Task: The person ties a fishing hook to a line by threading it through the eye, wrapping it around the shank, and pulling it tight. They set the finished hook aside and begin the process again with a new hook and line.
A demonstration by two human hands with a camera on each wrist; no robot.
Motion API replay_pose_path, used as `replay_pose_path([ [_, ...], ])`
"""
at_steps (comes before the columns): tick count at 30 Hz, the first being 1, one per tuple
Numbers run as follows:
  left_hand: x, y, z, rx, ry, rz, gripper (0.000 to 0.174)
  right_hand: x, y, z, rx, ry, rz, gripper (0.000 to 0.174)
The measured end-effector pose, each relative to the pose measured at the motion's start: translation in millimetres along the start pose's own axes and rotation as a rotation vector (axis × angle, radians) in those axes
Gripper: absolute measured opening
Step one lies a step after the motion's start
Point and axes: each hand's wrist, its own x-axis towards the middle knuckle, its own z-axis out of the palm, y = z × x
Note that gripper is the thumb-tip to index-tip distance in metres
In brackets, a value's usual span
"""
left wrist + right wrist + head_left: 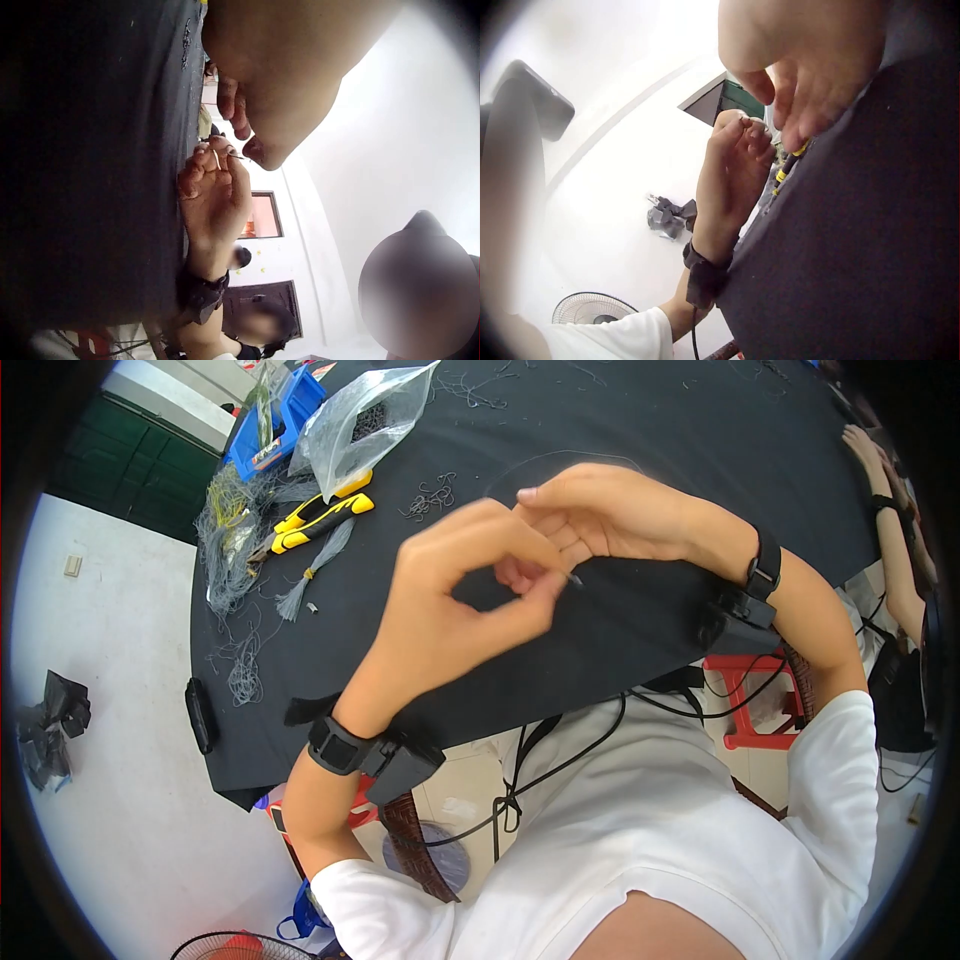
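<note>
My left hand (pixel 440 590) is raised over the black table, thumb and forefinger meeting in a pinch. A small fish hook (pixel 575 580) pokes out from those fingertips; most of it is hidden. In the left wrist view its thin dark shape (pixel 238 156) shows beside the thumb tip. Facing it, my right hand (pixel 630 515) is held palm inward with loosely bent fingers. The right wrist view shows a gap between the right thumb (pixel 759 86) and the right fingers. A fine clear line (pixel 560 453) arcs over the table behind the right hand.
Loose hooks (pixel 430 498) lie beyond the left hand. To their left are yellow-and-black pliers (pixel 320 525), a tied line bundle (pixel 315 575), tangled line (pixel 245 670), a plastic bag (pixel 345 430) of hooks and a blue bin (pixel 285 425). Another person's arm (pixel 890 530) rests at right.
</note>
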Motion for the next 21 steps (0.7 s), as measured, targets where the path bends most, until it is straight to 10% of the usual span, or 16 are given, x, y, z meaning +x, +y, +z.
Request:
replay_pose_path([
  [21,0,-4,5,-0.245,0.167,-0.283,0.004,-5,-12,-54,-0.014,0.609,-0.355,0.03],
])
